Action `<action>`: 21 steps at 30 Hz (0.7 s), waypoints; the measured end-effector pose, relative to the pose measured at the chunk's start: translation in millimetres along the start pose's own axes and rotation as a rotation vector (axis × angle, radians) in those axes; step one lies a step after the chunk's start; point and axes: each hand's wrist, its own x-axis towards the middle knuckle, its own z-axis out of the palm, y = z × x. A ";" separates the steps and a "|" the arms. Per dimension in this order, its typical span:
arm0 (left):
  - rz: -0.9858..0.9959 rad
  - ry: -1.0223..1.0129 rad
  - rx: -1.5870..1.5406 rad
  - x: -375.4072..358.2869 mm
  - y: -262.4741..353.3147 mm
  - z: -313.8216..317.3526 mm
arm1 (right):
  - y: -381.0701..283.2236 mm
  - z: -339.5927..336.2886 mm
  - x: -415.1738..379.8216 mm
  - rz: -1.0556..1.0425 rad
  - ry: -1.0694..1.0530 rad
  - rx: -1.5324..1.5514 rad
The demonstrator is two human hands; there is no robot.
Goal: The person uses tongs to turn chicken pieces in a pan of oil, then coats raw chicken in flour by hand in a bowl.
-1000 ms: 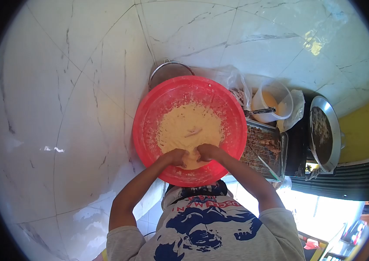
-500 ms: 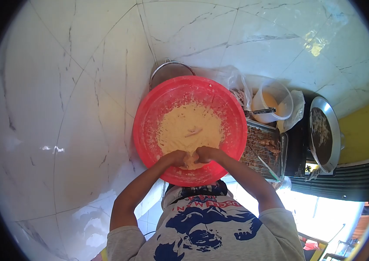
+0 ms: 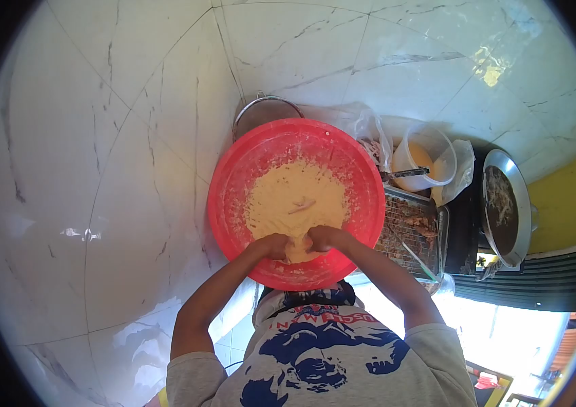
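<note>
A wide red plastic basin point(image 3: 230, 176) holds a heap of pale yellow flour-like powder point(image 3: 288, 186). One thin, coated strip point(image 3: 303, 206) lies on top of the powder near the middle. Close to the basin's near rim, my left hand point(image 3: 273, 245) is pushed into the powder with its fingers bent down and mostly hidden. My right hand point(image 3: 323, 239) faces it a short way to the right, curled in the same manner, its fingertips out of sight. Whether either hand grips something in the powder cannot be made out.
A wire rack tray point(image 3: 403, 237) with brown fried pieces and green-tipped tongs point(image 3: 417, 261) stands right of the basin. Behind it are a clear tub point(image 3: 445, 159) of yellowish liquid and plastic bags point(image 3: 362, 122). A wide pan point(image 3: 520, 224) of dark oil with frying pieces sits farther right.
My hands have moved slightly apart, my left one a little to the left, and their fingers are deeper in the powder. The basin and the strip have stayed in place.
</note>
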 end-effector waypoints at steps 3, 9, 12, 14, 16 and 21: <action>-0.018 -0.189 0.133 4.1 16.0 3.7 | -24.1 6.6 -18.3 -0.081 -0.057 -0.074; -0.017 -0.415 0.013 2.1 24.4 -21.7 | -18.8 -18.1 -21.1 -0.028 -0.278 0.162; -0.145 -0.301 -0.016 -3.6 15.3 -26.7 | 6.0 -5.1 -7.4 -0.005 0.052 0.193; 0.036 0.085 0.056 0.3 -7.7 -1.2 | 10.6 6.5 3.1 -0.034 0.131 0.100; 0.020 0.025 0.114 3.7 -6.7 11.5 | 1.3 10.4 -1.6 -0.061 0.211 0.005; -0.091 -0.249 0.160 7.9 14.8 4.6 | -34.5 6.9 -13.4 -0.058 -0.120 -0.079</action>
